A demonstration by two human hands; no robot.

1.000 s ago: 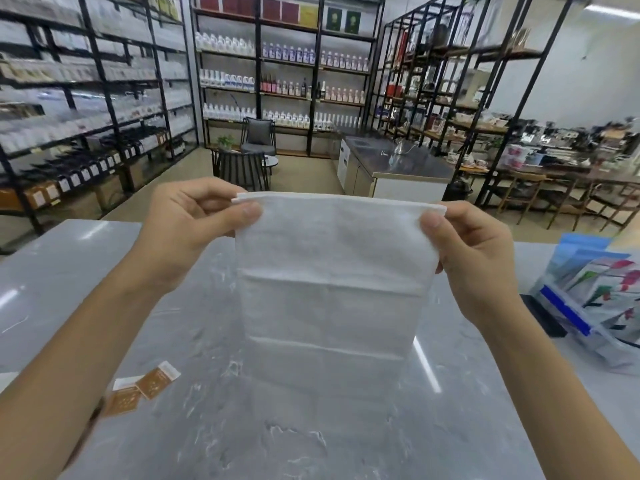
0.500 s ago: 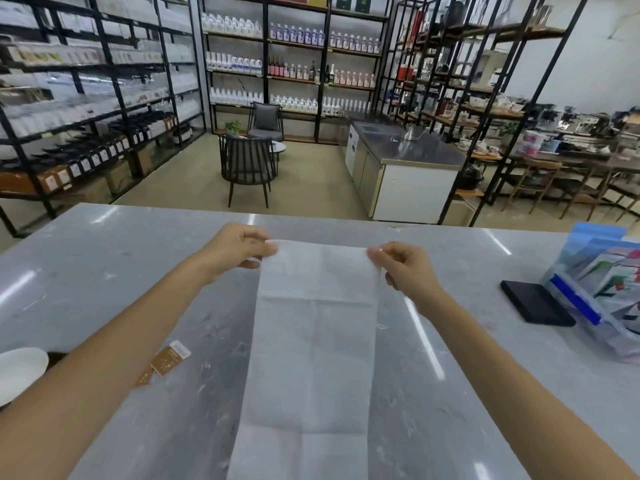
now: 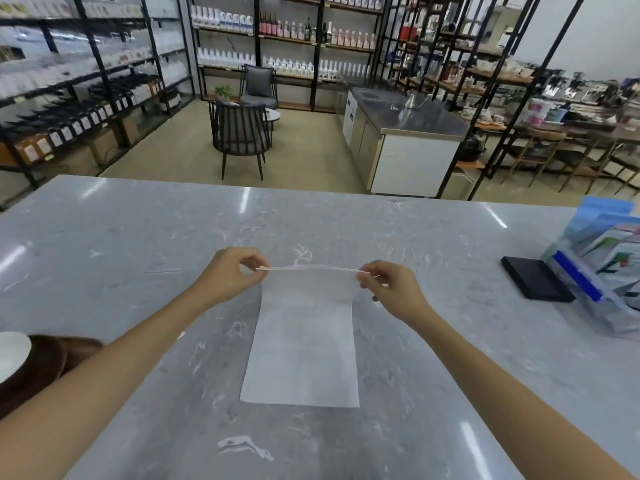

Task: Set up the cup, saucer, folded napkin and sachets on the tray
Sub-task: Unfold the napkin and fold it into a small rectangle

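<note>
White paper napkin (image 3: pixel 304 344), thin and rectangular, lies lengthwise on the grey marble-pattern worktop (image 3: pixel 138 244), centre of view. Near edge and most of the sheet are flat on the surface; far edge is lifted off it and pulled taut between both hands.

Left hand (image 3: pixel 232 273): grip pressed together, thumb and fingers pinching the far-left corner of the napkin. Right hand (image 3: pixel 391 289): same, pinching the far-right corner. Lifted edge reads as a doubled line, so possibly two layers there, cannot tell for sure. Both forearms come in from the bottom corners, bare.

Dark brown wooden tray (image 3: pixel 45 362) at the left edge, partly behind the left forearm. White round saucer (image 3: pixel 10 355) sits on it, cut off by the frame. Well apart from the napkin. Sachets and cup: cannot tell where they are.

Right side of worktop: flat black rectangular slab (image 3: pixel 535 282), just beside it a clear plastic zip bag with blue strip (image 3: pixel 602 282) holding printed packets. Both well apart from the right hand.

Background beyond the worktop: black metal shelving with bottles (image 3: pixel 277 46), dark slatted chair (image 3: pixel 240 140), steel-topped counter (image 3: pixel 412 133)
</note>
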